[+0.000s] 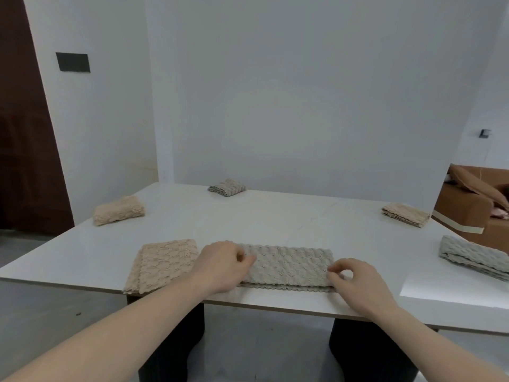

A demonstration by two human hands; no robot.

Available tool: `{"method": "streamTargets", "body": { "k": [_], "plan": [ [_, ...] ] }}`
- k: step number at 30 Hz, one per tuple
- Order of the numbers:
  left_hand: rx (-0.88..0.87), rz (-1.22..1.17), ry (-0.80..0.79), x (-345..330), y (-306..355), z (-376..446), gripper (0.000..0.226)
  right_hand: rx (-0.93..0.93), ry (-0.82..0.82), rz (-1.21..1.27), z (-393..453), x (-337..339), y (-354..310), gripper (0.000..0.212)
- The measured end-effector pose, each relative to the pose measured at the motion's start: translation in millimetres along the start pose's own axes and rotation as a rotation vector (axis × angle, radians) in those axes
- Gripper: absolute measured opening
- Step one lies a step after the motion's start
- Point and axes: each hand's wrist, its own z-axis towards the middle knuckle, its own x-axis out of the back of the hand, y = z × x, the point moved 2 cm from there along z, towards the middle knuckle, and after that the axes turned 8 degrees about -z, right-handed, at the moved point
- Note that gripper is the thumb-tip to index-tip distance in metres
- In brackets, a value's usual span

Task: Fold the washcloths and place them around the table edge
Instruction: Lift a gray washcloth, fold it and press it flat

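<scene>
Left hand (223, 264), right hand (355, 282) curled

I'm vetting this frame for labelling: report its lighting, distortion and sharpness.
Head view: soft, even light, faint shadows; a brighter patch on the table at right; wide-angle bending of the wall lines and table edges; the grey washcloth weave reads clearly, as do the left hand and right hand.
</scene>
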Motion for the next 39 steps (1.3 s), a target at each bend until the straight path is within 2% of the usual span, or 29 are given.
{"method": "streamTargets", "body": {
  "k": [3,5,9,12,14,21,31,33,36,37,39],
  "plan": [
    [-0.059,-0.043,0.080,-5,21,8,0.044,-0.016,0.065,0.045,9,-7,-7,0.018],
    [-0.081,-0.043,-0.010,-17,32,14,0.041,0.000,0.032,-0.039,17,-18,-9,0.033],
    [-0.071,0.011,-0.221,-48,37,28,0.061,0.018,-0.123,-0.185,31,-41,-13,0.055],
    [0.005,0.056,-0.333,-70,33,34,0.072,-0.040,-0.283,-0.354,35,-56,-8,0.062],
    [0.013,0.116,-0.354,-79,30,39,0.075,-0.052,-0.326,-0.416,39,-62,-4,0.063],
    [0.019,0.133,-0.347,-91,24,71,0.077,-0.064,-0.358,-0.446,75,-71,7,0.064],
    [0.032,0.115,-0.229,-106,22,107,0.076,-0.083,-0.309,-0.433,110,-81,13,0.064],
    [-0.036,0.135,-0.143,-105,25,106,0.074,-0.078,-0.285,-0.428,110,-82,14,0.064],
    [-0.261,0.131,-0.036,-104,31,102,0.070,-0.072,-0.269,-0.408,109,-82,14,0.063],
    [-0.286,0.117,-0.047,-104,31,102,0.069,-0.071,-0.261,-0.398,108,-81,14,0.063],
    [-0.212,0.095,-0.135,-105,29,102,0.070,-0.068,-0.232,-0.370,106,-79,13,0.063]
  ]
}}
